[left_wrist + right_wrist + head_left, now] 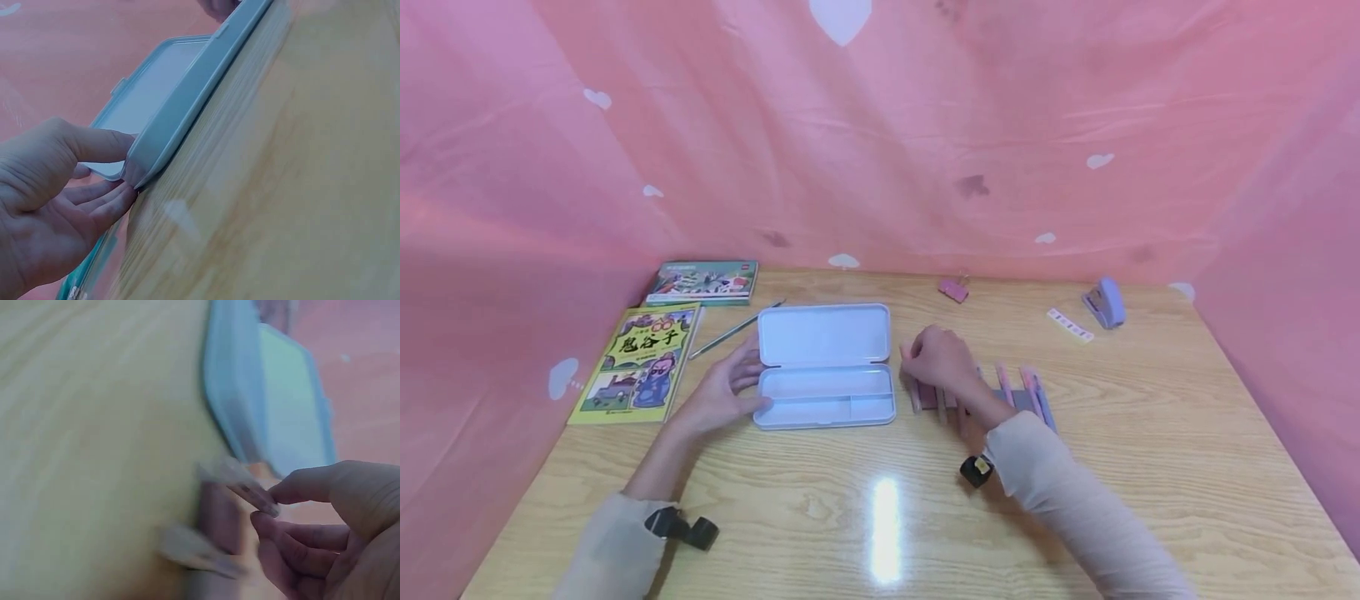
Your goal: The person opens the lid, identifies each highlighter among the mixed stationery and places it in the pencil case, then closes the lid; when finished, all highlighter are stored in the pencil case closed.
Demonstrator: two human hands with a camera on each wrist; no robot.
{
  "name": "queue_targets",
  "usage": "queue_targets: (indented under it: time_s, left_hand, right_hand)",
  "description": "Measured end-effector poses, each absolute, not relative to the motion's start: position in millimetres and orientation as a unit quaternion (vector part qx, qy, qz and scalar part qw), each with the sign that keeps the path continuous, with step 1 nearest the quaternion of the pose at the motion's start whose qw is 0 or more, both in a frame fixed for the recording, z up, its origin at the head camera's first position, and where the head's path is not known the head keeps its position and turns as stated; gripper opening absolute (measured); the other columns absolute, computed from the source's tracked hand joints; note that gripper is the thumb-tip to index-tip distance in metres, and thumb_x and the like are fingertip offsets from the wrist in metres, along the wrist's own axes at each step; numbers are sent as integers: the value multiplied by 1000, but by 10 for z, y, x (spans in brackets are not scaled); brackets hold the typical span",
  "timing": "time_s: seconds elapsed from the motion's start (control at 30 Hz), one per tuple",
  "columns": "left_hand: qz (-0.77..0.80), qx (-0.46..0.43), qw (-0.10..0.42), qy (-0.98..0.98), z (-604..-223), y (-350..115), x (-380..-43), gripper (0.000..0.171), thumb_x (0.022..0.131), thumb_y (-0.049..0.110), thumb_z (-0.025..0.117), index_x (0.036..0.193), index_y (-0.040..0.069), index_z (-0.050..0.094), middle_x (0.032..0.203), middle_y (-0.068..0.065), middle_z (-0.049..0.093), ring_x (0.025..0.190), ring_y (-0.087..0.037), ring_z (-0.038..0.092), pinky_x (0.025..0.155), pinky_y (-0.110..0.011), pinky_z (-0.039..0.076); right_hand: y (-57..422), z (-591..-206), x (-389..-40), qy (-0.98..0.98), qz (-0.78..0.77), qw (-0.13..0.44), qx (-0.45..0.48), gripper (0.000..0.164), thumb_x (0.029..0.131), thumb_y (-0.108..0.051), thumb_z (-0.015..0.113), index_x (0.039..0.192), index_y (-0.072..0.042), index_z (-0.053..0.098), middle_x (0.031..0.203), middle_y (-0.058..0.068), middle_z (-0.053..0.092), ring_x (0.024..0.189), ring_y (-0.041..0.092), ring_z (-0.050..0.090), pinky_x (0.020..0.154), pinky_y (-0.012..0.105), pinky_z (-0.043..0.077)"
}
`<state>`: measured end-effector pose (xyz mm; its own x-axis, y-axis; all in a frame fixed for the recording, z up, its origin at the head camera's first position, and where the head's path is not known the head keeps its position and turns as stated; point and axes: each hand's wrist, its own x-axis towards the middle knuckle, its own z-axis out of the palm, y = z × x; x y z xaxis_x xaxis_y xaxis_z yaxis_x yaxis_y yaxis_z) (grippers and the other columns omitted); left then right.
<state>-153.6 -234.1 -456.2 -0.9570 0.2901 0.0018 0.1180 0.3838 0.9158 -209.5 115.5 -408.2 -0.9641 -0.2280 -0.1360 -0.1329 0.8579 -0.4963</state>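
A pale blue pencil case [823, 406] lies with its lid [824, 335] tipped back, its tray divided into compartments. My left hand [726, 392] grips the case's left front corner, thumb [103, 145] on the rim and fingers [112, 203] against the outside below. Just right of the case, my right hand [946, 360] pinches a slim, pale translucent pen [249, 487] between thumb and forefinger. Beneath and beside that hand, several pens [1030, 392] lie across a flat dark strip [1019, 400]. The right wrist view is blurred, and the forearm covers some of the row.
Left of the case lie a yellow comic book [638, 362], a green-covered book [703, 282] and a slim green pencil-like stick [737, 328]. At the back are a pink binder clip [953, 290], a patterned strip [1071, 325] and a purple stapler [1105, 302]. Pink cloth [880, 167] surrounds the table.
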Motion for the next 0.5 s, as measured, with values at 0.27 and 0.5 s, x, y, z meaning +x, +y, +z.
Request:
queue_targets:
  time_s: [0.27, 0.5]
  left_hand:
    - [544, 126, 80, 826, -4556, -2331, -1546, 105, 73, -2, 75, 152, 25, 12, 140, -12, 43, 125, -31, 47, 108, -40, 41]
    - [562, 134, 83, 812, -4557, -2342, -1549, 106, 71, -7, 74, 152, 22, 12, 137, -16, 43, 124, -33, 47, 108, -39, 40]
  right_hand:
    - [1234, -3625, -2252, 932, -324, 74, -143, 19, 86, -18, 65, 99, -4, 69, 77, 8, 67, 70, 19, 63, 57, 27, 53]
    - [1108, -3468, -2286, 926, -285, 91, -230, 19, 85, -8, 63, 101, 0, 70, 75, 8, 68, 58, 14, 59, 51, 23, 49]
